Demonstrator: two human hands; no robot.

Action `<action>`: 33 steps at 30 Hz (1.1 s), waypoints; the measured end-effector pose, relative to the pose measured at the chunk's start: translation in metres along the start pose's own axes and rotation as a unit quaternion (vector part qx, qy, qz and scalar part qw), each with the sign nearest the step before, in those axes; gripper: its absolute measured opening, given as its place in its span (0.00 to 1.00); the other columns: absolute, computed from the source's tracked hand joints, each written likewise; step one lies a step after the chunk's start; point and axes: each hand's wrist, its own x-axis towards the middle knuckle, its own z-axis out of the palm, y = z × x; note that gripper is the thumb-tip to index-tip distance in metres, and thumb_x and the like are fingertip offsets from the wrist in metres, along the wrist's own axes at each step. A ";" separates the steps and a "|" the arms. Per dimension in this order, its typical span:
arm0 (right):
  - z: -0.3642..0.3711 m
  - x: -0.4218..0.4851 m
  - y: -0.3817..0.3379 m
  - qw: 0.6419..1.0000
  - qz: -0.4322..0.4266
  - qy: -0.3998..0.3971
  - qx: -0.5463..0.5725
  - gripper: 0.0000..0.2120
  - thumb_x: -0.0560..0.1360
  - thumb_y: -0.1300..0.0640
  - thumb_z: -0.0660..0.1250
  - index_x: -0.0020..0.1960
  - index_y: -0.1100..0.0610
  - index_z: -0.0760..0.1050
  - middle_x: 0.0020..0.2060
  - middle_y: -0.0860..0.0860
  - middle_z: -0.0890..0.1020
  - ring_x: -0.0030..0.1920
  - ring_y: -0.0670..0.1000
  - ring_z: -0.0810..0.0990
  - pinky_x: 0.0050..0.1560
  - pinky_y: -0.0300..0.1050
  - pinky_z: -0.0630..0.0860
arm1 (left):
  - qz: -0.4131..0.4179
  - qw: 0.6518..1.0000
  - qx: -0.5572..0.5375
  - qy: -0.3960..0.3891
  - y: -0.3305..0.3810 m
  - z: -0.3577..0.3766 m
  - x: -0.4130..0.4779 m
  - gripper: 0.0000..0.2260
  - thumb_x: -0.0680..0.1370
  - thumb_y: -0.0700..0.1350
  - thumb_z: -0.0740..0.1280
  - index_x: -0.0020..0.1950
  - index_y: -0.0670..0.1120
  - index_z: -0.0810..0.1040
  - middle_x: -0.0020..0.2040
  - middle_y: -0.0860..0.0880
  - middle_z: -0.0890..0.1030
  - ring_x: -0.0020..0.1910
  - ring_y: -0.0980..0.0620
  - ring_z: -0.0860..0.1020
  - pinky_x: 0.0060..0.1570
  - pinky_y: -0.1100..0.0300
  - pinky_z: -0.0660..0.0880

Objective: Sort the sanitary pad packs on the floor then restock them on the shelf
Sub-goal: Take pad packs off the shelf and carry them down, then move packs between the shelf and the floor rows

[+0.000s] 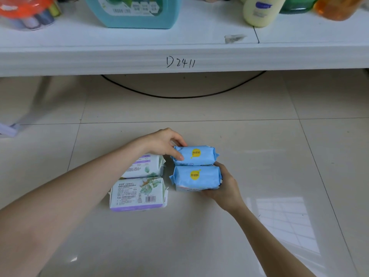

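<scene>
Both hands are on packs at the centre of the frame. My left hand (165,143) pinches the left end of the upper blue pack (196,155), and my right hand (223,186) curls round the right end of the lower blue pack (196,177). The two touch, each pale blue with a round yellow sticker. Just left lie two white packs (139,193) with green leaves and purple edges, all on the tiled floor (199,236) below the white shelf (119,60).
</scene>
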 end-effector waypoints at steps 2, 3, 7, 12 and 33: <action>0.000 0.000 0.000 1.000 0.007 0.000 -0.003 0.37 0.64 0.64 0.78 0.68 0.51 0.69 0.52 0.42 0.82 0.49 0.38 0.80 0.46 0.33 0.76 | 0.001 1.000 0.009 0.003 0.001 0.000 0.000 0.21 0.69 0.42 0.78 0.60 0.46 0.80 0.56 0.49 0.82 0.54 0.51 0.81 0.57 0.54 0.78; 0.000 0.000 0.001 1.000 0.009 0.000 -0.005 0.37 0.64 0.64 0.78 0.68 0.50 0.68 0.52 0.42 0.81 0.50 0.38 0.80 0.47 0.33 0.77 | 0.001 1.000 0.010 0.003 0.001 0.000 -0.001 0.20 0.69 0.42 0.78 0.60 0.46 0.80 0.56 0.49 0.82 0.54 0.52 0.81 0.57 0.56 0.78; -0.001 -0.003 0.000 0.999 0.018 0.003 -0.026 0.36 0.64 0.62 0.79 0.67 0.46 0.68 0.51 0.39 0.81 0.49 0.36 0.79 0.45 0.29 0.75 | -0.003 1.000 -0.005 0.002 0.000 0.002 -0.004 0.19 0.69 0.40 0.77 0.59 0.44 0.79 0.55 0.48 0.82 0.53 0.53 0.81 0.51 0.65 0.78; -0.006 -0.013 -0.004 0.995 0.048 0.010 -0.083 0.35 0.65 0.62 0.74 0.67 0.46 0.67 0.51 0.37 0.79 0.54 0.45 0.79 0.50 0.39 0.77 | -0.026 0.998 0.016 0.059 -0.001 0.003 -0.014 0.20 0.69 0.48 0.78 0.59 0.47 0.80 0.55 0.51 0.81 0.55 0.54 0.79 0.57 0.62 0.74; -0.044 -0.157 -0.157 0.867 0.071 -0.097 -0.484 0.34 0.80 0.45 0.57 0.79 0.53 0.46 0.78 0.51 0.54 0.76 0.53 0.57 0.73 0.54 0.57 | -0.069 0.900 0.419 0.100 0.049 0.035 -0.214 0.26 0.81 0.59 0.55 0.77 0.52 0.58 0.79 0.48 0.58 0.77 0.48 0.55 0.74 0.48 0.54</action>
